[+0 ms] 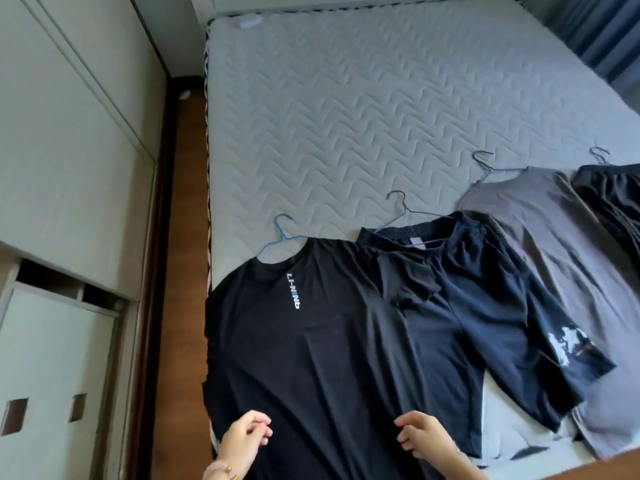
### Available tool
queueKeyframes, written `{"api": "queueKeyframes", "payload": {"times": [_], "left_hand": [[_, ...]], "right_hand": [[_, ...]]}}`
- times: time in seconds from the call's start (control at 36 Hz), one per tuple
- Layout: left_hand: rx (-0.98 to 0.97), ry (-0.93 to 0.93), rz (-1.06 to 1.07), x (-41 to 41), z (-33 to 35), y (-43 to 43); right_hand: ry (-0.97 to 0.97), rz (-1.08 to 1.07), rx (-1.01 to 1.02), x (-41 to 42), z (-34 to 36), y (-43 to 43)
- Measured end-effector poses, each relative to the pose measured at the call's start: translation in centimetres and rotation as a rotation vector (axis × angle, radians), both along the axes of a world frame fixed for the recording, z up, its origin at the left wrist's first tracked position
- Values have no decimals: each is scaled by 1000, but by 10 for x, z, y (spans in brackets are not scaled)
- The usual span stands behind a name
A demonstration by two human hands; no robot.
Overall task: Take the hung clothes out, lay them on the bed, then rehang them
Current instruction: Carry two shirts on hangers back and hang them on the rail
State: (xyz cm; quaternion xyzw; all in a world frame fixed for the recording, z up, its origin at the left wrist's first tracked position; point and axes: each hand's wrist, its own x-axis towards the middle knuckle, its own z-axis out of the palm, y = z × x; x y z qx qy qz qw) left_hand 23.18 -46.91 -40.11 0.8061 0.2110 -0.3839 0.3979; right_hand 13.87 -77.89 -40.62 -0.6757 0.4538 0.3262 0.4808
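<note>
A black T-shirt [311, 358] with a white and blue logo lies flat at the near left of the bed [346, 116], still on its blue hanger [284, 233]. My left hand [247, 438] and my right hand [422, 438] rest on its lower part, fingers curled and pinching the fabric. Right of it lie dark navy shorts [485, 323] on a wire hanger [401, 206], partly overlapping the shirt. Further right are a grey garment [561, 244] and a black garment [613, 195], each on a hanger.
A pale wardrobe [69, 133] stands along the left, with an open gap low down. A narrow strip of wooden floor [187, 168] runs between it and the bed. Dark blue curtains [595, 29] hang at the top right. The far half of the mattress holds only a small label.
</note>
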Motion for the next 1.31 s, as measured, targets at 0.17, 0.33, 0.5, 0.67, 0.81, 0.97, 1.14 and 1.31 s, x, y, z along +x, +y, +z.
{"api": "queueKeyframes", "payload": {"times": [0.17, 0.33, 0.5, 0.67, 0.81, 0.97, 1.14, 1.31], "left_hand": [[64, -224, -109, 113, -44, -26], [311, -517, -252, 218, -98, -50], [545, -572, -378, 288, -141, -56], [624, -485, -423, 309, -162, -52], [562, -435, -367, 310, -158, -50], [246, -499, -148, 274, -121, -51], [29, -499, -24, 207, -37, -49], [-24, -525, 64, 117, 58, -31]], "right_hand": [[-71, 89, -123, 75, -59, -55], [-222, 100, -385, 127, -105, -94], [-293, 219, -695, 135, -139, -116], [-386, 302, -808, 118, -147, -100], [-353, 274, -740, 110, -144, -99], [-298, 353, -650, 108, -140, -107], [-231, 305, -416, 101, -116, -111], [-228, 2, -289, 77, -48, -85]]}}
